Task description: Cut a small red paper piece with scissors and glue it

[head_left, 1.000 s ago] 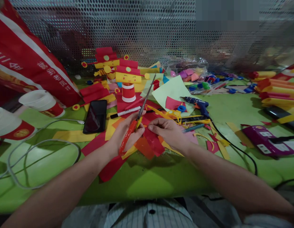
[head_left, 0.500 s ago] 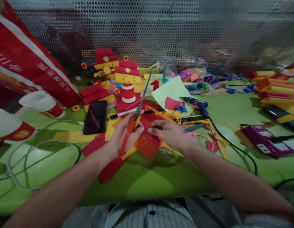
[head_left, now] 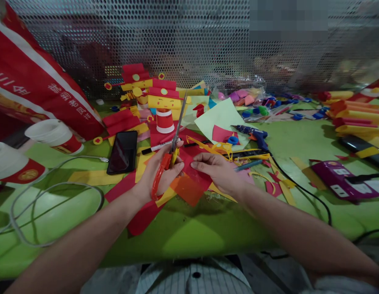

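The scissors (head_left: 178,126) are in the left hand (head_left: 165,171), above the near middle part of the green table (head_left: 189,241). This hand is closed around their orange-red handles, and the blades point to the far side, slightly right. The right hand (head_left: 215,169) is just beside, with its thumb and forefinger together at the red paper (head_left: 197,165); I cannot tell if they pinch it. The orange paper (head_left: 189,190) lies nearer, between the two hands. Beyond the hands are a marker (head_left: 155,148) and a paper figure (head_left: 165,103) with a smiling face, on a red-and-white paper cup (head_left: 165,121). To the left, there are a black phone (head_left: 123,152), a pale cable (head_left: 54,185) and more paper cups (head_left: 53,134). To the right lie a blue glue gun (head_left: 258,136) and, farther right, a purple power strip (head_left: 344,179).
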